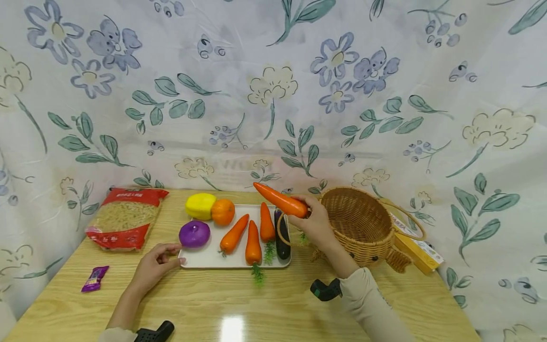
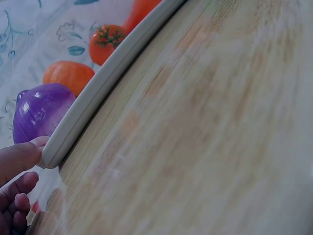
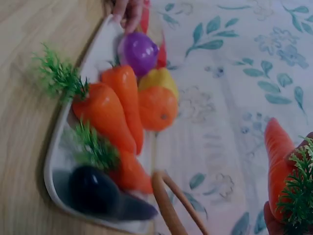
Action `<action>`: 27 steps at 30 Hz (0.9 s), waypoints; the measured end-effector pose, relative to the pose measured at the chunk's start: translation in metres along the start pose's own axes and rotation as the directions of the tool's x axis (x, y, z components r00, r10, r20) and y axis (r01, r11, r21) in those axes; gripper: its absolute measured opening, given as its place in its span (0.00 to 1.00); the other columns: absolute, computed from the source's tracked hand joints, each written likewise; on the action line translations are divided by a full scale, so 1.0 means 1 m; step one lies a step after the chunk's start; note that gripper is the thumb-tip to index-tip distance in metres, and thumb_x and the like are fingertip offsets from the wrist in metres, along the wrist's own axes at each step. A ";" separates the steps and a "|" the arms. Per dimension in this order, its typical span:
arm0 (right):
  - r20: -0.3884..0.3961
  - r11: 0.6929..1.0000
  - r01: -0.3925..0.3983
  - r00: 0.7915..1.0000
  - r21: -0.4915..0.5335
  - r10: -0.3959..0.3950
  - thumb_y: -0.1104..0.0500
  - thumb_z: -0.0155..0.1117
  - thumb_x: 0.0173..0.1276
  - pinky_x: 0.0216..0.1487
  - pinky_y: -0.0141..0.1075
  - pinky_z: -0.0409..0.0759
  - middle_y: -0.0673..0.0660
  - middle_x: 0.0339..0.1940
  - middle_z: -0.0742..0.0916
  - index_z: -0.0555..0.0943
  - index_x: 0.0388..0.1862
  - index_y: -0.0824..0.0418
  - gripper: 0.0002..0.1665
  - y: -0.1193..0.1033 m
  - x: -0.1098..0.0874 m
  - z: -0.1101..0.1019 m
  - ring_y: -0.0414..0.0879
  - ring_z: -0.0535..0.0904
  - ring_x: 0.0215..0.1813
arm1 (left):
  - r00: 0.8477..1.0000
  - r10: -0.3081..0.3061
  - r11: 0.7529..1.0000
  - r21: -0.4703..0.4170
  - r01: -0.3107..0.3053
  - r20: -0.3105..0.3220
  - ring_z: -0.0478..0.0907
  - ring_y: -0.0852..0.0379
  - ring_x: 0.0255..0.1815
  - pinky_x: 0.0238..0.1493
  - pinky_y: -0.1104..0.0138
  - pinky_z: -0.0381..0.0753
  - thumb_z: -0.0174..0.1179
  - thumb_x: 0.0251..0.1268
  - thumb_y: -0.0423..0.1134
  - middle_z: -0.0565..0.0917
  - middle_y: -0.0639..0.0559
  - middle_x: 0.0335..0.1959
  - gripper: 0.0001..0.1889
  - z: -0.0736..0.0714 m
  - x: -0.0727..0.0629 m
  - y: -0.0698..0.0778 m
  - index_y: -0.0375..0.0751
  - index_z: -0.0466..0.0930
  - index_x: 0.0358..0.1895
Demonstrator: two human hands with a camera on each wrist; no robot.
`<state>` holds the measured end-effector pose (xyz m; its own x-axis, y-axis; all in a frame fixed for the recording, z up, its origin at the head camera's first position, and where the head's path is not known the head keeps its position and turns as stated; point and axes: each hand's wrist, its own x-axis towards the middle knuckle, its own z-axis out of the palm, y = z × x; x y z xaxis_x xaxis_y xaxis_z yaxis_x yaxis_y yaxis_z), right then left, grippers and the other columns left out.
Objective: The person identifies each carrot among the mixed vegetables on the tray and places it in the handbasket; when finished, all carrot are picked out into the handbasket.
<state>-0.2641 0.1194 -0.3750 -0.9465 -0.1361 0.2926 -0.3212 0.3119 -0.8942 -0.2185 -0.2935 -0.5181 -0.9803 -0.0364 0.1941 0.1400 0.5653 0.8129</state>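
While the right hand (image 1: 315, 222) is raised beside the wicker basket (image 1: 368, 246), its fingers and thumb are curled round the thick end of an orange carrot (image 1: 277, 197), gripping it above the right end of the white tray (image 1: 205, 259). The carrot slants, its pointed tip aimed up and to the left; in the right wrist view, green leaves (image 3: 301, 191) sprout at the gripped end. That forearm reaches up and leftward from the lower right, passing in front of the basket, with a beige sleeve (image 1: 372, 304) bunched below the wrist.

The left hand (image 1: 157, 264) lies low at the tray's near left corner, its forearm rising from the bottom edge. Its thumb tip touches the rim, and the other fingers are loosely bent beside the tray's left end rather than wrapped round anything.

Nearest to that hand on the tray is a purple onion (image 1: 194, 234), with a yellow fruit (image 1: 200, 206) and a round orange fruit (image 1: 223, 212) behind it. Three more carrots (image 1: 253, 243) lie toward the tray's middle and right, next to a dark eggplant (image 1: 282, 244). One basket handle (image 1: 279, 231) overlaps the eggplant in the head view.
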 end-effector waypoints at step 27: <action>0.183 0.984 -0.089 0.976 -0.153 0.117 0.67 0.64 0.67 0.45 0.34 0.79 0.71 0.62 0.74 0.70 0.68 0.68 0.30 0.014 0.026 -0.171 0.48 0.75 0.50 | 1.000 0.009 0.999 0.035 -0.009 0.005 0.66 0.66 0.31 0.31 0.71 0.66 0.71 0.60 0.43 0.77 0.59 0.39 0.21 0.001 0.000 -0.002 0.38 0.82 0.54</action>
<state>-0.2981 0.2808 -0.3218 -0.9559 -0.2682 0.1196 -0.2367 0.4627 -0.8543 -0.2187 -0.2934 -0.5205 -0.9797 -0.0269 0.1987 0.1442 0.5942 0.7913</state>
